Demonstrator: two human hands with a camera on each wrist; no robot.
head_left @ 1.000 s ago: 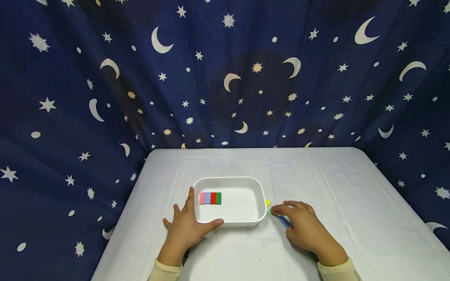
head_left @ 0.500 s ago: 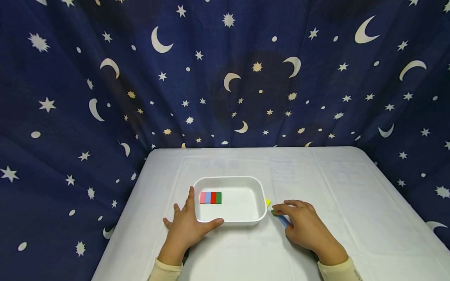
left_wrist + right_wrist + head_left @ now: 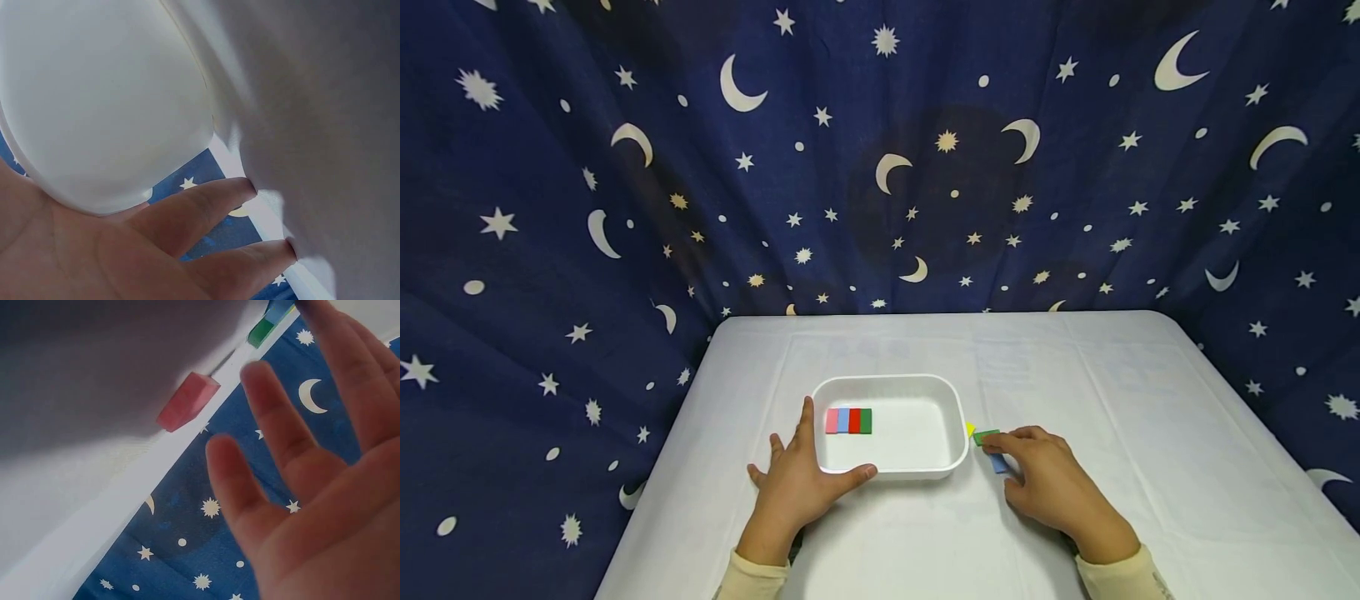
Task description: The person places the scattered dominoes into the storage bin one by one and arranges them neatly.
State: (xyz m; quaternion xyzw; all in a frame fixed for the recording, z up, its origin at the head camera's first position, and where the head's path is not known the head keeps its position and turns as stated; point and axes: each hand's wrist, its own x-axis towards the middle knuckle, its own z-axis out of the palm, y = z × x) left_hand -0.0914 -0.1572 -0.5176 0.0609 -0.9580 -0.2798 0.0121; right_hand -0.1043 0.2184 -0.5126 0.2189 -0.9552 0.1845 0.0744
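A navy curtain [image 3: 820, 179] of pale moons and stars rises at twelve o'clock behind the white-covered desk [image 3: 1150, 450]. On it, the left hand [image 3: 801, 482] spreads its fingers against a white tray [image 3: 917, 446] at eight; just past three, the right hand's [image 3: 1051, 477] loosely spread fingers touch an oblong green block [image 3: 984, 437].

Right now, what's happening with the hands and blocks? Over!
Left hand spread against white tray. Right hand at green block outside tray, blue block close. Yellow piece nearby, might get in the way.
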